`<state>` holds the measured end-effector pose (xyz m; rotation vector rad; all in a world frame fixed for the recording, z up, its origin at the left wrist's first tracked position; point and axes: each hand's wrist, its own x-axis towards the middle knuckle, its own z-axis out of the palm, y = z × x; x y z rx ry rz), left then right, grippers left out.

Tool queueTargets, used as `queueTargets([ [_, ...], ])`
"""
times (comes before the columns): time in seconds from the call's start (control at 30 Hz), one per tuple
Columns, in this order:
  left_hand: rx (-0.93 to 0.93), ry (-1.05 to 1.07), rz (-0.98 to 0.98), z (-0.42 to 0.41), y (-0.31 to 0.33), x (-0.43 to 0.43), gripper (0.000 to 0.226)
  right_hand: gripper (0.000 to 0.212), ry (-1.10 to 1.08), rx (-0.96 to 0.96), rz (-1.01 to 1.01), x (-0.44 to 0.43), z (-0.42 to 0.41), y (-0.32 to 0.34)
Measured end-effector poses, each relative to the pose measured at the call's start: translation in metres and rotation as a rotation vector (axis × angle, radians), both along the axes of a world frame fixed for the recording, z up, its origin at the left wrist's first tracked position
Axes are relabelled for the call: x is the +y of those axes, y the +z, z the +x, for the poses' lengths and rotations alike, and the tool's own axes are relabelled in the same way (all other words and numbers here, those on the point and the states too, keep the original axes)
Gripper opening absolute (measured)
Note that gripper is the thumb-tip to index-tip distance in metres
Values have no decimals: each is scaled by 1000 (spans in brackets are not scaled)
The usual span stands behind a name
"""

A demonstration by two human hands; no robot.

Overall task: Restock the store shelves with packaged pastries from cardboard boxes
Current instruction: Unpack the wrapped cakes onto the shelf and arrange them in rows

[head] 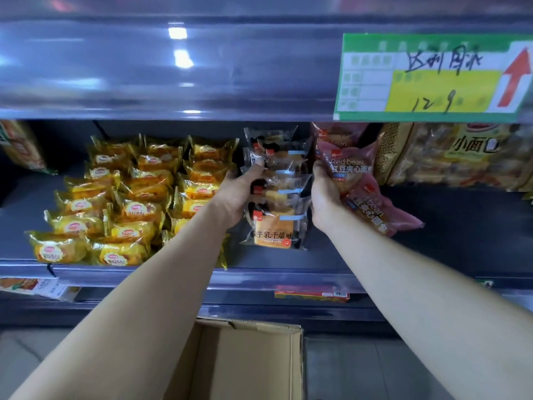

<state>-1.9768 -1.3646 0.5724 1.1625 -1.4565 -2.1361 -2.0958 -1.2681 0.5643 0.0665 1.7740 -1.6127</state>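
Note:
A row of clear-wrapped toast pastry packs (278,197) stands on the middle shelf (323,255). My left hand (240,187) grips the left side of that row, thumb over the packs near the top. My right hand (324,197) is against the row's right side, its fingers curled round red bean bread packs (363,186) in reddish wrappers. An open cardboard box (245,362) sits below the shelf, its inside looking bare.
Several yellow-wrapped cakes (121,203) fill the shelf to the left. Large bags of small breads (455,154) stand at the right. A green and yellow price card (432,79) hangs on the upper shelf edge (173,67). Grey floor (375,370) lies beside the box.

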Motion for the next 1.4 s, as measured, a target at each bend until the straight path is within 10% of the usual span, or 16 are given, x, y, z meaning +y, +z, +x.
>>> queueTargets([
  [0.2, 47, -37, -37, -13, 4, -15, 50, 113, 104, 71, 19, -36, -45, -39],
  [0.43, 50, -59, 9, -13, -3, -19, 61, 134, 219, -48, 4, -37, -39, -41],
  [0.7, -9, -9, -38, -9, -5, -24, 69, 73, 278, -119, -63, -21, -21, 1],
  [1.4, -27, -96, 5, -46, -6, -61, 76, 58, 361, -200, -200, -19, -23, -5],
])
